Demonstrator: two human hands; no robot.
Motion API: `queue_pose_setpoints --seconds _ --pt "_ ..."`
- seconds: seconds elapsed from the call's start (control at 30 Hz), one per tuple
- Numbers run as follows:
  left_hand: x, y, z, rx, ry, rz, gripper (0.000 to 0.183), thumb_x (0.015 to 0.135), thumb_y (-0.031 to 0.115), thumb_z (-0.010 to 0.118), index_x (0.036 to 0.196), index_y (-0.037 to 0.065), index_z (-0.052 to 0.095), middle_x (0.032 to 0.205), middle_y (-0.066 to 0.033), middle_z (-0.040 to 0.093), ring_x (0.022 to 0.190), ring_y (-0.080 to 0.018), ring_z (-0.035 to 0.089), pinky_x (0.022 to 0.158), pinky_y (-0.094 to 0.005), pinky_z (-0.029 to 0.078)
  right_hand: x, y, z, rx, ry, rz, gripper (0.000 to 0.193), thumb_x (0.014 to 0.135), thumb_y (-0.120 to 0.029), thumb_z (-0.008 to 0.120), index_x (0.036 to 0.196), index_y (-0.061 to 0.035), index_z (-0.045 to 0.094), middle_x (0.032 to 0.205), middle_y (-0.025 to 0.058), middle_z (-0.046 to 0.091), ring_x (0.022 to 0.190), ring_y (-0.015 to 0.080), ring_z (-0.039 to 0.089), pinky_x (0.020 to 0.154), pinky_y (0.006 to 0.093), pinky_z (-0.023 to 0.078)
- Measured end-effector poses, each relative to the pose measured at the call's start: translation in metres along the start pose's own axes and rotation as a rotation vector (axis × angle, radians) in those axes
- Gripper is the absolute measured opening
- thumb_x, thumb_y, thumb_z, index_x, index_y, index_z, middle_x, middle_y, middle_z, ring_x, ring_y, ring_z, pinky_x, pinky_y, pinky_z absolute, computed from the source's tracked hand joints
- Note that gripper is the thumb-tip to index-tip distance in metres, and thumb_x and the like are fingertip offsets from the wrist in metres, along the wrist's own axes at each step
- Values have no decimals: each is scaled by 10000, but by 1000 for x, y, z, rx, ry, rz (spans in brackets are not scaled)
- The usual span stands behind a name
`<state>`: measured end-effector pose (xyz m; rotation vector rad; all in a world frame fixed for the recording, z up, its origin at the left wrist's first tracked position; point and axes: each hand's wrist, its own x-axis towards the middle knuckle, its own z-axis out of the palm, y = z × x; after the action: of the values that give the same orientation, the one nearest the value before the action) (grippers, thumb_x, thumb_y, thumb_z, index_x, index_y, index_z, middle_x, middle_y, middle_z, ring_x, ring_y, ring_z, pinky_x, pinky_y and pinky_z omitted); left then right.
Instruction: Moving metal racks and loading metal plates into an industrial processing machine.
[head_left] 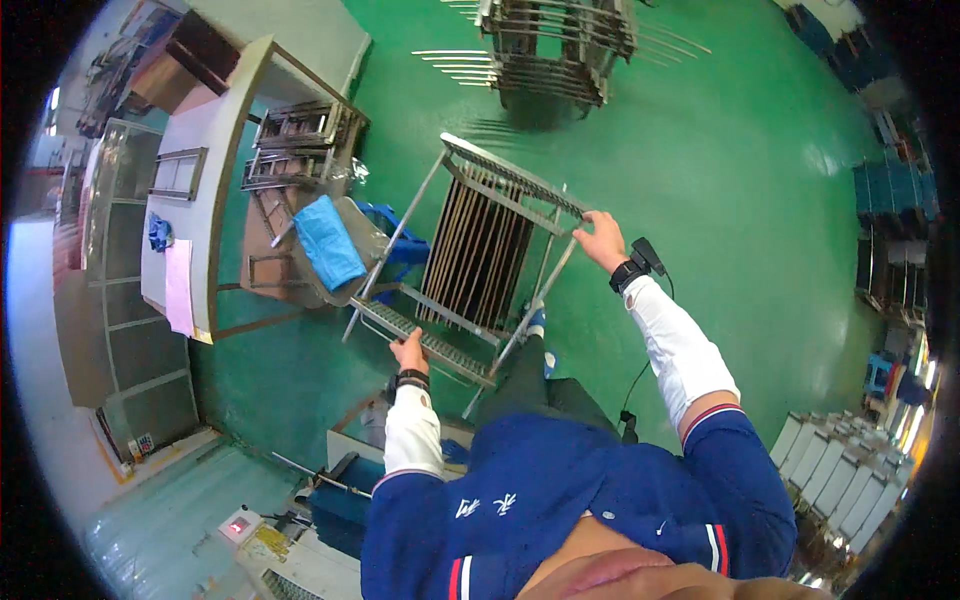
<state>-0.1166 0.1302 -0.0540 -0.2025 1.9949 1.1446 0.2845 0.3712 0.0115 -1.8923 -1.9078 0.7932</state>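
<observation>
In the middle of the green floor (pixel 700 200) stands a metal rack (pixel 515 177), an open frame of pale bars with a toothed or perforated rail along its far side and another along its near side. Inside the rack, a row of slender brown rods (pixel 480 245) lies side by side, with dark gaps between them. At the rack's near rail is the left hand (pixel 411 352), its fingers closed around the rail and its thumb showing on the upper side. At the rack's far right corner, the right hand (pixel 602 241) has its fingers bent over the end of the frame; how firmly it grips I cannot tell. A black band (pixel 628 274) sits on the right wrist. Just by the rack's right near post is a blue and white shoe (pixel 537 320). Left of the rack, a blue cloth (pixel 330 242) lies over a seat, and a blue plastic item (pixel 408 245) shows partly behind the frame. Farther left of the rack stands a white-topped table (pixel 205 225), bearing a small rectangular frame (pixel 180 175), a crumpled blue bundle (pixel 158 232) and a pink sheet (pixel 178 288) that hangs toward its edge. Beyond the rack, well apart, is a second rack (pixel 550 75) with thin rods jutting out on both sides.
</observation>
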Motion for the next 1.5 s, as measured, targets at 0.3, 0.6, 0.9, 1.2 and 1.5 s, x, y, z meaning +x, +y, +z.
queue_pose_setpoints --seconds 0.3,0.6,0.9,1.2,1.5 --pt "-10 -4 0 -17 12 17 525 795 243 754 1148 38 423 708 -24 499 495 -127 443 423 -295 337 78 -9 24 -129 -229 100 554 711 -356 698 1170 -62 599 1170 180 577 1115 361 533 954 433 436" --pt "-38 6 2 -323 -103 -185 574 851 622 542 1005 69 565 802 13 487 705 -142 461 640 -303 405 111 -12 28 -66 -336 9 590 725 -364 687 1166 14 585 1145 216 611 1068 361 579 925 405 458" --pt "-112 46 78 -590 109 -29 294 842 410 683 805 143 566 750 22 520 741 -128 497 673 -285 397 144 48 -35 159 -541 75 439 709 -371 722 865 34 659 791 162 670 741 264 647 699 375 500" --pt "-212 151 256 -716 -228 236 182 923 254 598 928 76 639 817 -8 636 732 -123 585 635 -278 474 156 125 -216 464 -163 96 195 797 -169 693 826 9 616 732 28 596 692 101 532 625 271 452" --pt "-293 280 408 -546 -427 560 164 895 222 630 781 118 573 706 51 515 654 -74 469 605 -242 359 189 142 -360 657 95 65 118 855 -115 636 821 -7 601 728 -7 564 663 84 491 594 252 404"
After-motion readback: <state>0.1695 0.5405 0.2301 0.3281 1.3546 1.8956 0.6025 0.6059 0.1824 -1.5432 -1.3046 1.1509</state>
